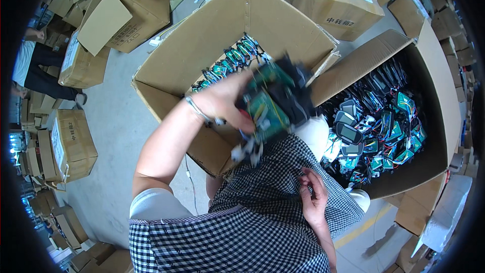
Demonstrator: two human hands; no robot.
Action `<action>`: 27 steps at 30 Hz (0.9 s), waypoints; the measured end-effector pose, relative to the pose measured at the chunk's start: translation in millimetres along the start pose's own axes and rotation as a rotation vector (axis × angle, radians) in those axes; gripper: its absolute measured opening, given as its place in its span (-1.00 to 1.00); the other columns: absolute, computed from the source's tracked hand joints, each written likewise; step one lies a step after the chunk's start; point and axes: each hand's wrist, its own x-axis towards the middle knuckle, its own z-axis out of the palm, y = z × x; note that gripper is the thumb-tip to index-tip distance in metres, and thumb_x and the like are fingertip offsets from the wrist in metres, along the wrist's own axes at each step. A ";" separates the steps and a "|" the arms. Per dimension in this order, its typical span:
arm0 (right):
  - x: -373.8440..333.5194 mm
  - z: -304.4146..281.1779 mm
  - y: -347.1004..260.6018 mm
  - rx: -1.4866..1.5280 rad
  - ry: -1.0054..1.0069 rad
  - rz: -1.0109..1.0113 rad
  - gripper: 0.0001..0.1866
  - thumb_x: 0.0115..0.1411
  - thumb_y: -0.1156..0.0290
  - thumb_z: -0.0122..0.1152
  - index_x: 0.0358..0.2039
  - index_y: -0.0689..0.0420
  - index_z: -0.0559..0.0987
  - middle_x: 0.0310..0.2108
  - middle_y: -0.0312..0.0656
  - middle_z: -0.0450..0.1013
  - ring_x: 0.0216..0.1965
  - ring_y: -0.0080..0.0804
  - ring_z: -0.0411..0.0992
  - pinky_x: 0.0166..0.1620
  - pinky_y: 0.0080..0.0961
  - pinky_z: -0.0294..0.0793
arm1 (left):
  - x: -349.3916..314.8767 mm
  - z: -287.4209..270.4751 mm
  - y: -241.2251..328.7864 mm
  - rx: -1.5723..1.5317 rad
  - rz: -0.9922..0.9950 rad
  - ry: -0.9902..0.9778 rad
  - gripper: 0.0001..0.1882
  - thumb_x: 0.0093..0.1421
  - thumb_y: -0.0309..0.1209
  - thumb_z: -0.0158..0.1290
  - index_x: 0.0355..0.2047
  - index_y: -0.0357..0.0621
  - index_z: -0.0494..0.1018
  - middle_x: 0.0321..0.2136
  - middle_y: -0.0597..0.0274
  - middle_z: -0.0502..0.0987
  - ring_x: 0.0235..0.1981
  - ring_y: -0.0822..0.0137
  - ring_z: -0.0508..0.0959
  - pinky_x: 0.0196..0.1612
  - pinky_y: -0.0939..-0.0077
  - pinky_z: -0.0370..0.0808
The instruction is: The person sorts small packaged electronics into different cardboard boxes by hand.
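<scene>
Got a blurry stack of wired circuit-board modules (pixel 265 114) gripped in the fingers of the left hand (pixel 226 98), with an open carton (pixel 182 50) underneath them. Can't spot anything in the half-curled right hand (pixel 313 198), lower right. Might snag the dangling white connectors (pixel 250 152) on the carton edge, yanking a module loose.

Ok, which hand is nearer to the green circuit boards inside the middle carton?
Left. The left hand appears above these circuit boards, holding more boards; the right hand is farther back, over the checkered apron.
</scene>
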 end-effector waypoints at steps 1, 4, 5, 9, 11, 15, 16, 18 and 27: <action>-0.5 0.5 2.9 0.008 -0.016 -0.001 -0.61 0.14 0.68 0.02 0.03 0.24 0.39 0.01 -0.01 0.37 -0.19 -0.38 0.44 -0.12 -0.49 0.48 | -0.7 -13.4 3.3 -0.041 0.037 0.080 0.03 -0.37 -0.43 0.41 0.15 -0.31 0.13 -0.04 0.19 0.40 0.00 0.41 0.35 0.12 0.53 0.27; 0.5 1.1 2.3 0.012 -0.040 0.046 -0.61 0.16 0.66 0.00 0.04 0.24 0.38 0.01 -0.01 0.36 -0.20 -0.38 0.45 -0.14 -0.50 0.49 | 7.1 -49.6 16.5 0.538 0.009 0.345 -0.08 -0.39 -0.43 0.37 0.05 -0.31 0.22 -0.11 0.16 0.42 -0.09 0.36 0.42 0.05 0.49 0.34; 0.7 1.6 3.4 0.013 -0.044 0.047 -0.61 0.16 0.66 0.00 0.04 0.24 0.38 0.01 -0.01 0.36 -0.20 -0.38 0.45 -0.14 -0.50 0.49 | 10.8 -57.8 8.4 0.537 0.007 0.348 -0.08 -0.39 -0.43 0.37 0.05 -0.31 0.22 -0.11 0.16 0.42 -0.09 0.36 0.42 0.05 0.49 0.34; -1.7 4.0 4.7 0.035 -0.031 0.055 -0.61 0.17 0.64 0.00 0.05 0.24 0.37 0.00 0.00 0.36 -0.23 -0.38 0.45 -0.15 -0.50 0.50 | 30.0 -87.7 -65.9 0.784 -0.336 0.099 -0.04 -0.46 -0.37 0.39 0.03 -0.37 0.24 -0.10 -0.04 0.38 -0.02 0.13 0.39 0.09 0.46 0.33; -4.0 3.6 6.5 0.047 -0.006 0.119 -0.61 0.19 0.62 0.01 0.06 0.25 0.36 0.01 -0.01 0.36 -0.23 -0.39 0.45 -0.15 -0.50 0.49 | 37.5 -85.3 -123.0 1.187 -0.574 -0.115 -0.05 -0.43 -0.23 0.39 0.01 -0.36 0.27 -0.07 -0.13 0.37 -0.03 0.03 0.40 0.08 0.36 0.35; -6.6 2.7 4.4 0.008 0.028 0.189 -0.61 0.23 0.51 0.03 0.07 0.28 0.35 -0.03 -0.01 0.38 -0.25 -0.39 0.46 -0.15 -0.49 0.49 | 21.1 -72.0 -257.5 1.490 -0.595 -0.764 -0.16 -0.19 -0.08 0.28 0.06 -0.27 0.27 0.06 -0.08 0.30 0.08 -0.05 0.33 0.09 0.25 0.35; -6.9 2.9 5.9 -0.007 0.015 0.201 -0.60 0.23 0.46 0.06 0.08 0.26 0.36 -0.04 -0.01 0.39 -0.25 -0.39 0.46 -0.16 -0.50 0.48 | -4.1 -66.3 -315.0 1.390 -0.740 -0.676 -0.27 -0.04 -0.15 0.15 0.12 -0.18 0.22 0.12 0.00 0.25 0.14 -0.01 0.26 0.13 0.20 0.30; -7.5 -0.1 9.1 -0.044 0.045 0.213 -0.60 0.23 0.45 0.07 0.08 0.26 0.36 -0.04 -0.01 0.39 -0.26 -0.39 0.46 -0.17 -0.50 0.48 | -24.3 -43.2 -365.3 1.287 -0.825 -0.616 -0.38 0.12 -0.21 0.02 0.18 -0.08 0.18 0.19 0.09 0.20 0.21 0.02 0.20 0.17 0.16 0.25; 7.7 9.5 17.2 -0.166 0.018 0.285 -0.65 0.19 0.54 0.07 0.01 0.31 0.40 -0.07 -0.04 0.40 -0.29 -0.42 0.47 -0.18 -0.52 0.48 | -51.7 -29.5 -347.8 1.532 -0.748 -0.531 -0.33 0.24 -0.32 -0.15 0.33 0.25 -0.11 0.34 0.28 -0.08 0.32 0.15 0.01 0.26 -0.11 -0.08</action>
